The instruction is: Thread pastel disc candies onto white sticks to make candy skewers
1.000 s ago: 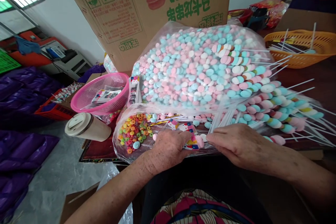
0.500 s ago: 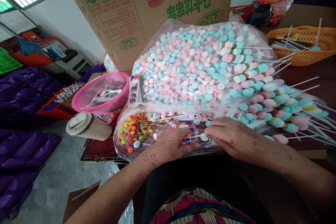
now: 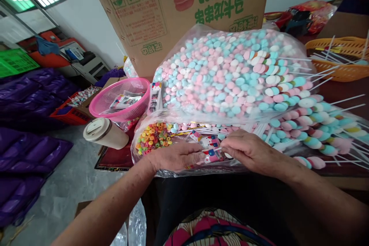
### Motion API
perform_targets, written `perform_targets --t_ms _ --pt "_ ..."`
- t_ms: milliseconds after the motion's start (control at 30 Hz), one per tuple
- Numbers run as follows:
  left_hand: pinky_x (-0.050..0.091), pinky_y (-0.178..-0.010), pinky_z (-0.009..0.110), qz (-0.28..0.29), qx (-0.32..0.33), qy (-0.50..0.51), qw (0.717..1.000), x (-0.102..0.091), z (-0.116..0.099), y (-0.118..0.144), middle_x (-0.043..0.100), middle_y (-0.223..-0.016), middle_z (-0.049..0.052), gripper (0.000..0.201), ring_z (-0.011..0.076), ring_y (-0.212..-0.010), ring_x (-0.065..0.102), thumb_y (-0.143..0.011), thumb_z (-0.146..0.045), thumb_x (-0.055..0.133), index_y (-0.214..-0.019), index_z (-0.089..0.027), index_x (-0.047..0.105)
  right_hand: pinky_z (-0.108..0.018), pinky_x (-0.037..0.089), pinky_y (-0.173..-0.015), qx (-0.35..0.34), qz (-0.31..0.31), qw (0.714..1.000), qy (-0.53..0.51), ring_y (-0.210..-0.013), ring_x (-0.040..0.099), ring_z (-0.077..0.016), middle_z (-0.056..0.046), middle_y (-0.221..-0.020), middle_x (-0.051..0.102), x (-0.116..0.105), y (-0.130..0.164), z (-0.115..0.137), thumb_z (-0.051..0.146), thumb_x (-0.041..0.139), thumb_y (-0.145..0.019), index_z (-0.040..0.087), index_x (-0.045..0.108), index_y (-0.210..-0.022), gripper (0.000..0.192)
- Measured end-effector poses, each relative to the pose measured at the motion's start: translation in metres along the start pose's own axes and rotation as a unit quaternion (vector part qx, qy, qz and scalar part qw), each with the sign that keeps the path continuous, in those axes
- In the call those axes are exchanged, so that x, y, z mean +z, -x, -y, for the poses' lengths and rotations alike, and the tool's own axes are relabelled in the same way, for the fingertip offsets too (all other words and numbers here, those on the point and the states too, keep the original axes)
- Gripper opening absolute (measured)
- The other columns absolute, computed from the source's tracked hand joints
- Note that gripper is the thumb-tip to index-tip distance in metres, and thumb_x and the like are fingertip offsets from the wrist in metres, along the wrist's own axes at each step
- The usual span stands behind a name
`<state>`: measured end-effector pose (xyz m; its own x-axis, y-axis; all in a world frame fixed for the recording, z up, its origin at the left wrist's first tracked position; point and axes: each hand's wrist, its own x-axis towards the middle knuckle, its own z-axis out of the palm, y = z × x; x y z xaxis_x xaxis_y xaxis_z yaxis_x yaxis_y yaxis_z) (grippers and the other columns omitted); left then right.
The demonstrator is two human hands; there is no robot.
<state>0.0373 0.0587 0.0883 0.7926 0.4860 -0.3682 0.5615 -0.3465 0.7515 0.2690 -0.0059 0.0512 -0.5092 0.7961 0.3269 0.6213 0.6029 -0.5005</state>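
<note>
My right hand [image 3: 250,152] is closed, with thumb and forefinger pinching the end of a thin white stick [image 3: 211,149]. That stick lies across small printed packets [image 3: 215,155] in pink, blue and white. From the left, my left hand [image 3: 177,155] reaches over with its fingers stretched out, their tips at the packets' edge and nothing visibly gripped. A white candy disc [image 3: 227,155] shows partly beneath my right fingers. Ring-shaped coloured candies [image 3: 154,136] lie on clear plastic beyond my left wrist. Behind both hands is a large clear bag of pink, blue and white candies [image 3: 207,73].
Candy skewers on white sticks [image 3: 309,123] are piled at the right, near an orange basket [image 3: 340,67]. On the left stand a pink basket [image 3: 98,113] holding packets and a lidded cup [image 3: 112,134]. A tall cardboard box [image 3: 178,23] rises behind.
My left hand has drawn back leftward from the stick, and its fingers have straightened. My right hand keeps its pinch. The whole view has shifted slightly.
</note>
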Motion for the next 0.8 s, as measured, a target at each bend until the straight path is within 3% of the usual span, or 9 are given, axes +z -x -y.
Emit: perform_targets --t_ms 100,167,300,400,500,600,667,733,800 --pt "0.045 -0.054 0.021 0.006 -0.058 0.171 0.984 0.033 0.005 0.001 0.057 -0.076 0.000 0.037 0.0115 -0.062 0.057 -0.089 -0.049 0.040 -0.096 -0.017 0.057 -0.030 0.040 -0.070 -0.007 0.002 1.000 0.010 -0.067 0.054 -0.0160 -0.005 -0.066 0.060 0.005 -0.005 0.004 0.021 0.038 -0.092 0.016 0.058 -0.071 0.029" --pt "0.043 -0.051 0.021 -0.058 -0.070 0.208 0.974 0.053 0.008 0.002 0.053 -0.069 -0.001 0.037 0.0097 -0.055 0.052 -0.089 -0.049 0.038 -0.083 -0.016 0.053 -0.030 0.041 -0.068 0.010 0.004 1.000 -0.015 -0.068 0.054 -0.0164 -0.006 -0.068 0.061 0.011 -0.007 0.006 0.022 0.039 -0.091 0.016 0.059 -0.073 0.028" --pt "0.040 -0.055 0.023 -0.209 -0.041 0.134 0.968 0.069 0.012 0.009 0.048 -0.061 -0.002 0.038 0.0105 -0.056 0.047 -0.093 -0.044 0.030 -0.070 -0.018 0.046 -0.026 0.044 -0.063 0.145 -0.027 0.965 -0.217 -0.072 0.056 -0.0135 -0.005 -0.087 0.062 0.026 -0.007 0.014 0.034 0.046 -0.089 0.018 0.055 -0.103 0.022" --pt "0.039 -0.062 0.027 -0.275 -0.051 0.028 0.960 0.074 0.014 0.012 0.049 -0.065 0.000 0.033 0.0133 -0.062 0.046 -0.092 -0.039 0.030 -0.070 -0.019 0.043 -0.021 0.042 -0.049 0.231 -0.009 0.904 -0.359 -0.059 0.054 -0.0108 0.000 -0.075 0.059 0.047 -0.007 0.030 0.044 0.056 -0.082 0.019 0.051 -0.093 0.028" --pt "0.040 -0.063 0.028 -0.247 -0.057 0.096 0.963 0.081 0.018 0.015 0.048 -0.066 0.000 0.030 0.0137 -0.062 0.047 -0.092 -0.040 0.030 -0.073 -0.020 0.041 -0.020 0.033 -0.037 0.281 0.002 0.867 -0.410 -0.039 0.044 -0.0074 0.006 -0.055 0.050 0.071 -0.007 0.049 0.046 0.050 -0.084 0.020 0.042 -0.071 0.031" --pt "0.042 -0.058 0.025 -0.131 -0.022 0.327 0.936 0.086 0.028 0.020 0.051 -0.071 0.000 0.035 0.0117 -0.059 0.051 -0.091 -0.051 0.031 -0.081 -0.019 0.042 -0.020 0.036 -0.039 0.271 -0.032 0.866 -0.419 -0.038 0.046 -0.0076 0.005 -0.053 0.052 0.084 -0.007 0.060 0.044 0.043 -0.088 0.021 0.041 -0.069 0.031" --pt "0.041 -0.054 0.024 -0.060 0.000 0.404 0.913 0.085 0.034 0.024 0.051 -0.073 0.001 0.039 0.0107 -0.057 0.049 -0.086 -0.057 0.039 -0.085 -0.018 0.045 -0.020 0.036 -0.038 0.276 -0.015 0.863 -0.423 -0.038 0.047 -0.0075 0.004 -0.055 0.055 0.086 -0.007 0.060 0.044 0.043 -0.089 0.020 0.042 -0.070 0.030" --pt "0.040 -0.057 0.024 -0.046 0.019 0.367 0.929 0.080 0.038 0.027 0.049 -0.072 0.000 0.040 0.0104 -0.060 0.046 -0.084 -0.056 0.045 -0.084 -0.017 0.049 -0.019 0.031 -0.033 0.313 0.024 0.849 -0.425 -0.034 0.043 -0.0071 0.004 -0.055 0.057 0.084 -0.009 0.057 0.044 0.041 -0.089 0.020 0.043 -0.071 0.029" --pt "0.041 -0.063 0.025 -0.071 0.023 0.266 0.961 0.075 0.040 0.029 0.048 -0.072 -0.001 0.034 0.0112 -0.064 0.045 -0.087 -0.050 0.044 -0.082 -0.017 0.051 -0.020 0.029 -0.030 0.334 0.024 0.867 -0.369 -0.031 0.041 -0.0079 0.004 -0.052 0.056 0.079 -0.011 0.053 0.041 0.040 -0.089 0.020 0.044 -0.071 0.028"
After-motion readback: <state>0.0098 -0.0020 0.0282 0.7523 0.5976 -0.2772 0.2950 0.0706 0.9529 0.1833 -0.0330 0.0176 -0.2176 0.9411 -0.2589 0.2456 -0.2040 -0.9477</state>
